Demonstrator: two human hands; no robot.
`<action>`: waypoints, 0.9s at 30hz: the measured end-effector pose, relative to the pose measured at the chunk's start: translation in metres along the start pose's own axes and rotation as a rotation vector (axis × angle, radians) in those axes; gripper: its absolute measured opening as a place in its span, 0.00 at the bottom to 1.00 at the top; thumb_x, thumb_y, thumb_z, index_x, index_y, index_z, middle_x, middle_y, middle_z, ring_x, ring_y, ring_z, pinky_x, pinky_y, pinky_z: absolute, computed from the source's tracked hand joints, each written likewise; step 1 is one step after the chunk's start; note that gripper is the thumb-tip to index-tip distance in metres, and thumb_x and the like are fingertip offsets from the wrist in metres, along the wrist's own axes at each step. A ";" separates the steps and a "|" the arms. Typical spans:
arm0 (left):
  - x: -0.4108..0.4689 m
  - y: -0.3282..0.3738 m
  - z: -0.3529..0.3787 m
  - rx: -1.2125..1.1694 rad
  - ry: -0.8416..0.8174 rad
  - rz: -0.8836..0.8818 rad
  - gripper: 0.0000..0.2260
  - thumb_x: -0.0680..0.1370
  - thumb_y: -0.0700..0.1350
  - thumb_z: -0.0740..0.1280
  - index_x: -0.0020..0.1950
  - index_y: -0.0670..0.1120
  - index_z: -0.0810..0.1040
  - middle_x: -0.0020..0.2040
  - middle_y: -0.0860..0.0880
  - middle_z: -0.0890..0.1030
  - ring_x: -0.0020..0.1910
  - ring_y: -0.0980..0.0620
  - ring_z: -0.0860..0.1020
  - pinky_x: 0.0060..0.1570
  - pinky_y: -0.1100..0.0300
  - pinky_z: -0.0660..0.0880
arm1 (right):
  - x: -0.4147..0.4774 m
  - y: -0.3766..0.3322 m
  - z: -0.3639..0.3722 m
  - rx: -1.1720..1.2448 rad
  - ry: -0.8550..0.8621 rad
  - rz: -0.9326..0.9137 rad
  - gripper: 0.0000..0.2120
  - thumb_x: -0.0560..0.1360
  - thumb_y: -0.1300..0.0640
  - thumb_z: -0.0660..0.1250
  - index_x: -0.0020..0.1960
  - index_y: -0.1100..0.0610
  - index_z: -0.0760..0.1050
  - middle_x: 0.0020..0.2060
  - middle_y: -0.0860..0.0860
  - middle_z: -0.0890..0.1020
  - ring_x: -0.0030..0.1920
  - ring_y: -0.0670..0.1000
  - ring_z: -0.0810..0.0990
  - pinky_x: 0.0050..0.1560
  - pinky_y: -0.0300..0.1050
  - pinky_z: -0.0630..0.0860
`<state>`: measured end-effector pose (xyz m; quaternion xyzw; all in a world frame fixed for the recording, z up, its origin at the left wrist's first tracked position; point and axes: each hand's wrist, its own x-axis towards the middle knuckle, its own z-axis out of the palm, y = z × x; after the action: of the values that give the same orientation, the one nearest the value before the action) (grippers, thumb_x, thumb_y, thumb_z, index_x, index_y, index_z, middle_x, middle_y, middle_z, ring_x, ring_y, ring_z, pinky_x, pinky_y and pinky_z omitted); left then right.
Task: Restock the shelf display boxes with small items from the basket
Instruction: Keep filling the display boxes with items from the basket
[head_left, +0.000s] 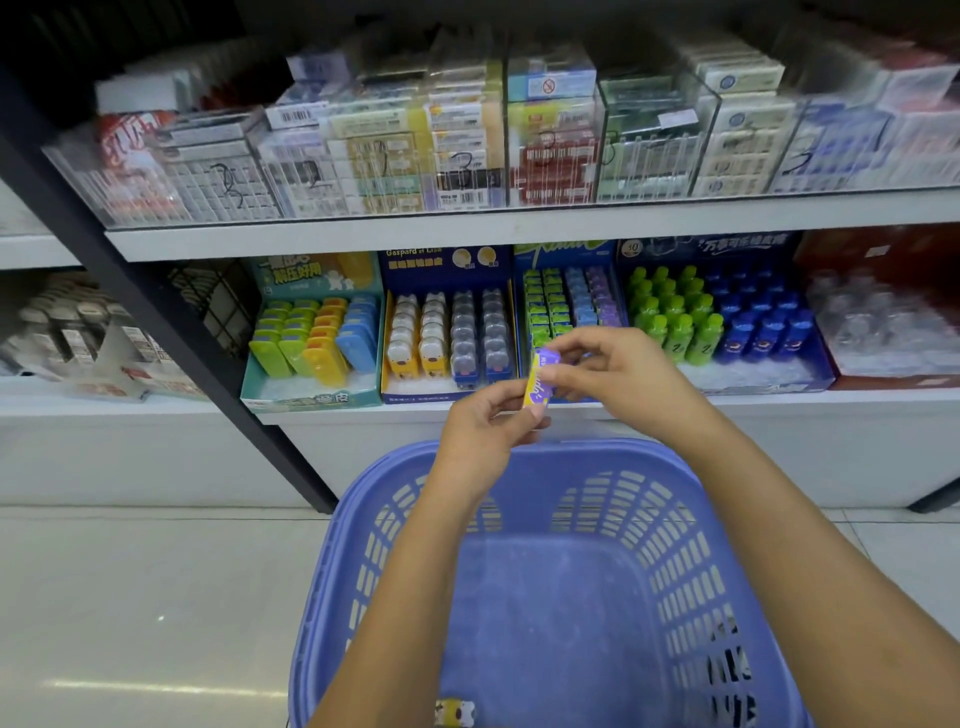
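In front of the lower shelf (519, 408), the job looks close to finished. The blue basket (675, 545) below the arms is almost bare. I can see its bottom, with only one small yellow-and-white item (454, 712) lying by the near wall.

The four display boxes along the shelf look well filled:
- the teal box (311, 384) with green, orange and blue cases
- the dark blue box (449, 260) with rows of animal-shaped cases
- the box of small packs (569, 301) in green, blue and purple columns
- the box of bottles (722, 322) in green and blue

Both hands are raised between basket and shelf, just before the box of small packs. The left hand (483, 426) pinches the lower end of a small purple packet (541, 376), and the right hand (613, 369) pinches its upper end, fingers curled to it.

By its colour I judge it belongs in the purple column. Placing it, and then the last item from the basket, seems to be all that is left. Nothing blocks the way in, though the upper shelf (519, 228) with its clear cases (550, 130) hangs low over the boxes, and a red box (883, 260) sits close on the right.
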<state>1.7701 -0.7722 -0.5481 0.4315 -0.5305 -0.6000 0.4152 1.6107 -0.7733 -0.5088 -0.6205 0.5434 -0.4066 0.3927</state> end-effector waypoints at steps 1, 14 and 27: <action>0.001 0.001 0.001 0.026 -0.003 0.028 0.10 0.77 0.37 0.67 0.55 0.47 0.80 0.45 0.48 0.81 0.41 0.56 0.82 0.42 0.66 0.77 | 0.000 -0.002 0.001 -0.005 0.010 -0.019 0.04 0.71 0.59 0.72 0.45 0.53 0.79 0.39 0.55 0.83 0.39 0.57 0.82 0.45 0.49 0.81; 0.009 -0.031 0.015 1.058 -0.010 0.317 0.25 0.80 0.43 0.62 0.76 0.45 0.60 0.73 0.49 0.62 0.73 0.52 0.57 0.70 0.63 0.56 | 0.007 0.018 -0.081 -0.393 0.384 -0.036 0.11 0.64 0.58 0.78 0.39 0.48 0.77 0.35 0.46 0.81 0.35 0.42 0.80 0.35 0.25 0.74; 0.008 -0.017 -0.004 0.838 -0.068 0.265 0.19 0.78 0.41 0.64 0.70 0.45 0.70 0.68 0.48 0.71 0.66 0.52 0.70 0.66 0.65 0.62 | 0.020 0.039 -0.053 -0.696 0.212 0.020 0.11 0.67 0.60 0.76 0.49 0.62 0.83 0.47 0.57 0.83 0.44 0.54 0.80 0.46 0.41 0.74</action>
<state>1.7715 -0.7790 -0.5663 0.4707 -0.7923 -0.2884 0.2600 1.5489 -0.7999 -0.5243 -0.6661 0.6930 -0.2559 0.1034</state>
